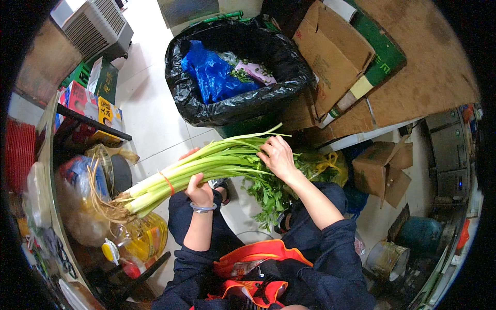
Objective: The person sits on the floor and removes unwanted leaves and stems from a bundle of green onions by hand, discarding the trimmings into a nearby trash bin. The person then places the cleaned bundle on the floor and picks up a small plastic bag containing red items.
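Note:
A bunch of celery [217, 159] lies slantwise across my lap area, its shaggy roots [120, 209] at the left and its leaves [265, 201] hanging down on the right. An orange-red band [167, 183] circles the pale stalks near the root end. My left hand [199, 190] grips the bunch from beneath, its thumb in front and fingertips showing on the far side. At the leafy end, my right hand [278, 157] has its fingers curled onto the upper stalks; part of its grip is hidden.
Ahead stands a bin lined with a black plastic bag [240, 104], holding a blue plastic bag [211, 73] and green scraps. Flattened cardboard [329, 54] leans at its right. A jug of yellow oil [145, 238] is at lower left; an opened carton [374, 168] sits right.

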{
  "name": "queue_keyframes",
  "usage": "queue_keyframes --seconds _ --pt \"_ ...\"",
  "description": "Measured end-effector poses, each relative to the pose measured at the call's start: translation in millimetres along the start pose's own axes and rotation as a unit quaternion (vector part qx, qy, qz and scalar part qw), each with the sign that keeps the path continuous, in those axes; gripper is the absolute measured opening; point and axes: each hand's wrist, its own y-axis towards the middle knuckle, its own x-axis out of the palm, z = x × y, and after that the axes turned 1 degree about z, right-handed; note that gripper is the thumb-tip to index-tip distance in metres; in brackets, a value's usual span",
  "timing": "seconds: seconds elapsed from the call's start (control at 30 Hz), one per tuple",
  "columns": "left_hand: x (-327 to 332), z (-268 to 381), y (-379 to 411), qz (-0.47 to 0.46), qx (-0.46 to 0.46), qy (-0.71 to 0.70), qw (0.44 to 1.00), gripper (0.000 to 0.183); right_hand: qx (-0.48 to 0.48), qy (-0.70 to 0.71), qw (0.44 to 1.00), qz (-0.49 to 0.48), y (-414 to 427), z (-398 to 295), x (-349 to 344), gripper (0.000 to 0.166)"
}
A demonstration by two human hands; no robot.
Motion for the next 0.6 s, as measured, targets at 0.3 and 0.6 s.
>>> queue_keyframes --seconds 0.3,0.6 --pt "1.6 -4.6 3.7 -0.024 0.024 0.051 0.998 0.063 0.194 0.178 0.964 -0.046 7.9 9.9 -37.6 0.017" --pt "6.9 -8.1 4.8 -0.015 0.051 0.082 0.995 0.064 0.248 0.567 0.763 -0.189 3.8 27.5 -58.2 0.025"
